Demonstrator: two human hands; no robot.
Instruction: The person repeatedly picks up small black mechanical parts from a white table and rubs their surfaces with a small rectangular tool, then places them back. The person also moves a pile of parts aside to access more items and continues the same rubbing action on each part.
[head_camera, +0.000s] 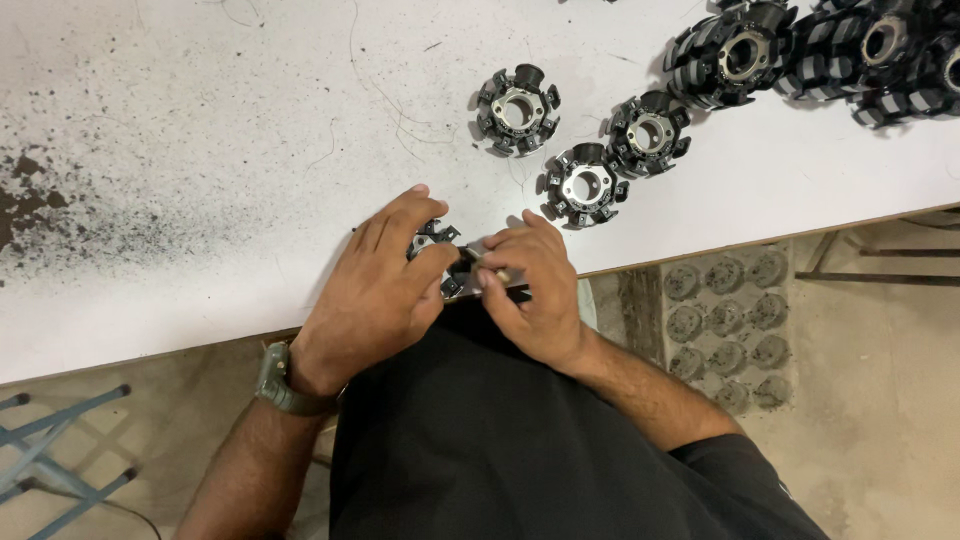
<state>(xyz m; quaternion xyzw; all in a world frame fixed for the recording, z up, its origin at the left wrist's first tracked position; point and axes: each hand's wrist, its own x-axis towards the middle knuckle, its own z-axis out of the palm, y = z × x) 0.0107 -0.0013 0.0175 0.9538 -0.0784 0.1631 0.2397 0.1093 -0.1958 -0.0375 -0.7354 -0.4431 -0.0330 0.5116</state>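
Observation:
My left hand (380, 285) covers and grips a black toothed ring-shaped metal core (437, 240) at the near edge of the white table (200, 180). Only part of that core shows between my fingers. My right hand (530, 285) pinches a small thin metal piece (490, 272) against the core's right side. Both hands touch each other over the table edge. A watch with a green strap (282, 385) is on my left wrist.
Three more black toothed cores (517, 108) (585, 184) (648, 133) lie beyond my hands. Larger stacked cores (735, 52) crowd the far right corner. Dark dust speckles the table's left side (60, 210). A tray of moulded round pockets (725, 320) sits on the floor.

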